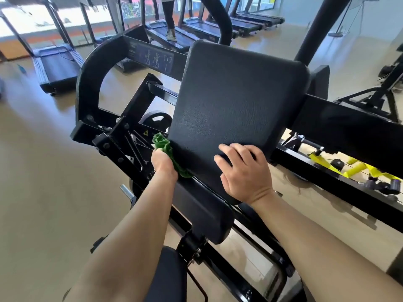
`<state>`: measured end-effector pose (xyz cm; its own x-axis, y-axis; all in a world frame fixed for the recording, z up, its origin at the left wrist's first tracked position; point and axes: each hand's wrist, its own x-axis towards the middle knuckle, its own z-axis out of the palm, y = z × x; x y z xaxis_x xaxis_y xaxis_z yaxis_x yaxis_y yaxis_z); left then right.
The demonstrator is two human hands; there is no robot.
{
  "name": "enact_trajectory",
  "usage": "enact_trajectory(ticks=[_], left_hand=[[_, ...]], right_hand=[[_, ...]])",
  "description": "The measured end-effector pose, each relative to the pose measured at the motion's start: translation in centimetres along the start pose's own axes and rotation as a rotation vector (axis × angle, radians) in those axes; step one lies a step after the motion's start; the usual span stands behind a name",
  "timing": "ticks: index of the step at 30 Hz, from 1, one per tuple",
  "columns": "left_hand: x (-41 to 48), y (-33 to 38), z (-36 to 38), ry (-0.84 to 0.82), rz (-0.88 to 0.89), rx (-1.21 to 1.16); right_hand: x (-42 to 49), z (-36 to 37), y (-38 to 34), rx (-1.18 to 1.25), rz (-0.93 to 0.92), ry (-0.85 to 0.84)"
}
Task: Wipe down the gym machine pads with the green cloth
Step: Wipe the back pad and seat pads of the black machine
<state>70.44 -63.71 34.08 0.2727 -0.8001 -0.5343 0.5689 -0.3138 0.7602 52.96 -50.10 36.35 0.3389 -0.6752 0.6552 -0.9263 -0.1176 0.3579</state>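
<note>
Green crumpled cloth in left hand against grained pad.

Bright daylight from blown-out windows (far left); edges warped, left side blurred.

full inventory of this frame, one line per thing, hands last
back pad: 1, black, centre, on the machine frame
lower pad: 1, black, below the back pad
green cloth: 1, bunched at the back pad's lower left edge
machine frame: 1, black, spans left to right
treadmills: a row, black, along the back
person on treadmill: 1, legs only, top centre
yellow parts: several, right, behind the frame
left hand: grips the green cloth
right hand: flat on the back pad's lower edge
</note>
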Motion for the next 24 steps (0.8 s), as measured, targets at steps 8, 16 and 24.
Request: enact_trajectory(ticks=[8, 16, 24], left_hand=[[-5.3, -7.5, -1.7, -0.072, -0.135, 0.012], [-14.8, -10.2, -6.8, -0.384, -0.238, 0.283], [-7.2, -4.7, -11.7, -0.077, 0.182, 0.452]], right_hand=[[0.0, -0.2, -0.2, 0.038, 0.012, -0.041], [-0.2, -1.7, -1.1, 0.100, 0.089, -0.118], [-5.7, -2.5, -4.3, 0.400, 0.095, -0.140]])
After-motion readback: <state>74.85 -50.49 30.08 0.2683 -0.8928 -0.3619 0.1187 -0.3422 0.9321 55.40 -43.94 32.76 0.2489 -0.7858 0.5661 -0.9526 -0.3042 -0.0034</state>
